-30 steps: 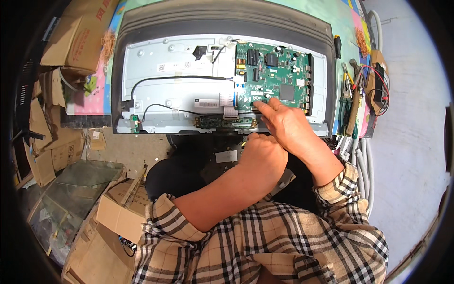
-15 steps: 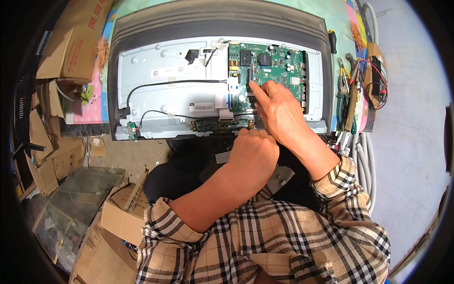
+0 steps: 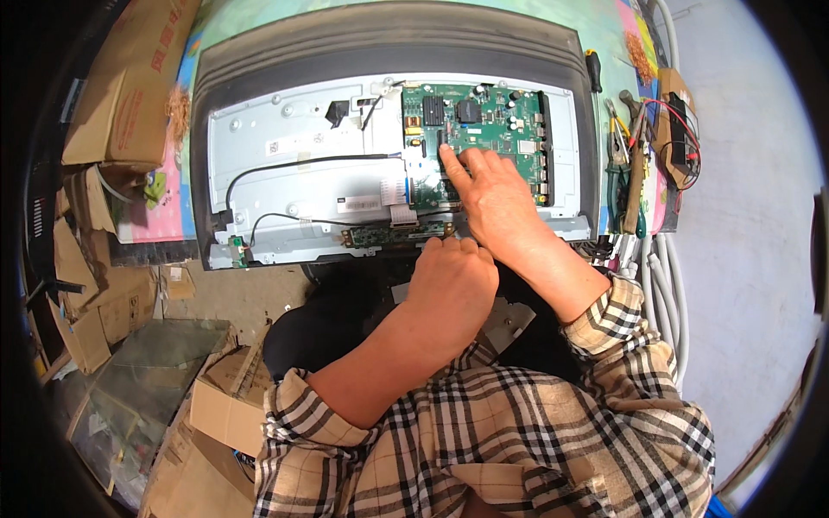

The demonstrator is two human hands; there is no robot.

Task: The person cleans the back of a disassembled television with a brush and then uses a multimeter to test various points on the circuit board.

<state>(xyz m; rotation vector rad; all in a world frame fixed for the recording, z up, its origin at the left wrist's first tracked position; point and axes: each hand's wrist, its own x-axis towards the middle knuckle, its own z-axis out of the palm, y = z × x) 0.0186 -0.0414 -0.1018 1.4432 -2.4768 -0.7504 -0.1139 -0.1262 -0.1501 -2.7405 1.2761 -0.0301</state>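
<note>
An opened flat-screen television (image 3: 250, 190) lies with its pale metal back up and its dark frame around it. On its right half sits a green circuit board (image 3: 505, 112). My right hand (image 3: 501, 203) rests over the board's lower part, index finger stretched onto it near a dark slim component; the other fingers are loosely bent. My left hand (image 3: 453, 281) is closed in a fist at the television's near edge, just below a narrow green board (image 3: 380, 236). Whatever the fist may hold is hidden. A white ribbon cable (image 3: 402, 215) runs between the two boards.
Pliers (image 3: 615, 173), a hammer (image 3: 635, 164) and a screwdriver (image 3: 593, 71) lie to the right, beside a meter-like black box (image 3: 682, 129) with red leads. Cardboard boxes (image 3: 121, 112) stand at the left. Grey tubes (image 3: 665, 285) hang at right.
The whole view has shifted and tilted slightly, taking the television and table with it. Both hands keep nearly the same places and poses: right finger on the board, left fist at the near edge.
</note>
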